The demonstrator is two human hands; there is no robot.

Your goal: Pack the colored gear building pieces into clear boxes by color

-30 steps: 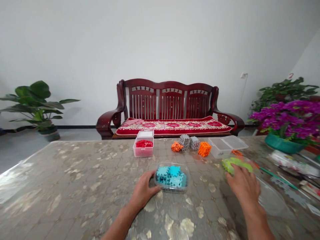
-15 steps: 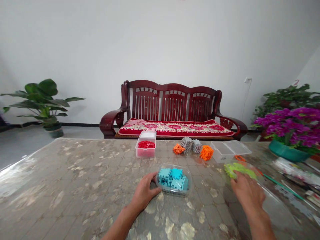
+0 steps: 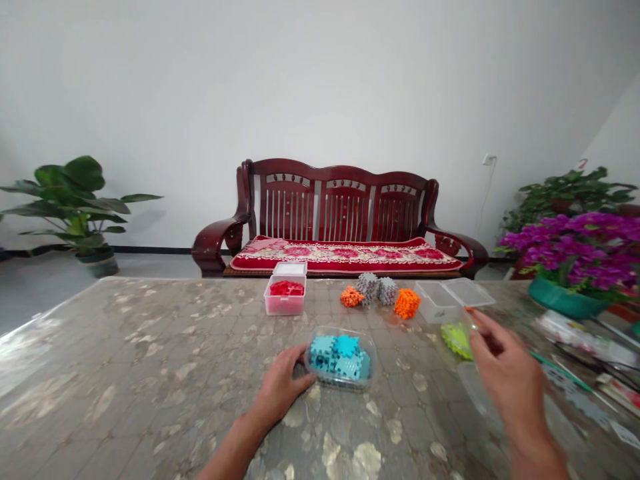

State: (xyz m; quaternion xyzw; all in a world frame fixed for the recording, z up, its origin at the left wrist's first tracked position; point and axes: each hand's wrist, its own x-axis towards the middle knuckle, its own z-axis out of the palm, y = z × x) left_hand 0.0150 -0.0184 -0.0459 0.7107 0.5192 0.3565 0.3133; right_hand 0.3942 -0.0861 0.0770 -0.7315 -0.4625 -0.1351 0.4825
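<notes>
- Head view, left hand: The left hand (image 3: 283,387) is resting open, its fingers lying against the side of a clear, thin-walled plastic tub (image 3: 341,385) on the table, not visibly clamping it.
- Head view, tub contents: Teal interlocking puzzle pieces (image 3: 340,355) are filling the tub and rising above its rim. They are judged light and stiff, and best taken by their notched edges; the tub is best taken by its rim.
- Head view, right hand: The right hand (image 3: 507,363) is hovering above the table, its fingers drawn together. A small orange sliver (image 3: 469,309) is showing near the fingertips; whether it is held cannot be told.
- Head view, below that hand: Lime-green interlocking pieces (image 3: 456,340) are lying on the mottled, clear-covered tabletop (image 3: 150,347), just beside the fingers.
</notes>
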